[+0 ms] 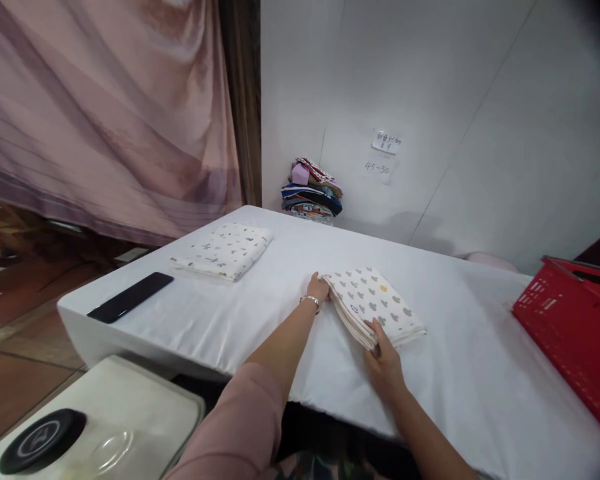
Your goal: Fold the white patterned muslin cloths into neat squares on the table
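Both hands clamped on the grey-print folded cloth (380,297), at my 1 o'clock over the white-covered table (280,327). Left hand (318,288) grips its 10 o'clock corner; right hand (384,357) grips its 6 o'clock edge, layered fold between them. Second folded cloth (230,248) flat at 11, black phone (131,297) at 10, red basket (570,327) at 2.
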The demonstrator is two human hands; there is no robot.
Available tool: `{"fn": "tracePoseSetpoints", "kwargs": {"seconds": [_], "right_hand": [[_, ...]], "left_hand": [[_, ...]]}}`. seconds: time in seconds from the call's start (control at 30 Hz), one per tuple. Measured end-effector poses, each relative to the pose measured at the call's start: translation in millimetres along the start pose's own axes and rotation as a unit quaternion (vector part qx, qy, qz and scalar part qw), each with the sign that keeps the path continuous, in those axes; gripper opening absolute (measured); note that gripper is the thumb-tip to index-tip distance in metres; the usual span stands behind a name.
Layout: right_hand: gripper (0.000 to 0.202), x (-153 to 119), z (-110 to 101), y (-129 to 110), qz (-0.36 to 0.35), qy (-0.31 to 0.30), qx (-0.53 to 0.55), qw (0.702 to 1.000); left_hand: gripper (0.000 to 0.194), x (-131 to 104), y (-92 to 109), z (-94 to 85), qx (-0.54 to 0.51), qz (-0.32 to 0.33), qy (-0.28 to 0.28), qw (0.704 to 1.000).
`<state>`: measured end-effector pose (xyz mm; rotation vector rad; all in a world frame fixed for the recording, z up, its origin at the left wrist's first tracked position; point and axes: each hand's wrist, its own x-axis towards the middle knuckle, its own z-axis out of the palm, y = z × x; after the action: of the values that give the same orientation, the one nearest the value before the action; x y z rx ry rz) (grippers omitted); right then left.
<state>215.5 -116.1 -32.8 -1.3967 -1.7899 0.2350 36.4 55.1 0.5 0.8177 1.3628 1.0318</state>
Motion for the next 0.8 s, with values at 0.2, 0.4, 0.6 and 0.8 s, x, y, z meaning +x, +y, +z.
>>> {"fn": "tracePoseSetpoints", "kwargs": {"seconds": [0.2,0.4,0.6,0.8], "right_hand": [[0.066,0,1,1,-0.064,-0.003,-0.052,0.997],[0.072,-2,-7,-6,-0.153,-0.032,-0.114,0.981],[0.079,-6,-14,-7,-0.167,-0.04,-0.127,0.977],[0.08,-9,-10,-11,-0.174,-0.047,-0.133,0.975]], "left_hand": [[0.048,10,-1,-7.7,0.102,0.059,-0.01,0.993],[0.022,14,-5,-11.1,0.181,0.114,0.05,0.976],[0.017,7,-8,-20.8,0.26,0.169,0.084,0.947],[0.023,1,-1,-27.7,0.321,0.196,0.076,0.923]]}}
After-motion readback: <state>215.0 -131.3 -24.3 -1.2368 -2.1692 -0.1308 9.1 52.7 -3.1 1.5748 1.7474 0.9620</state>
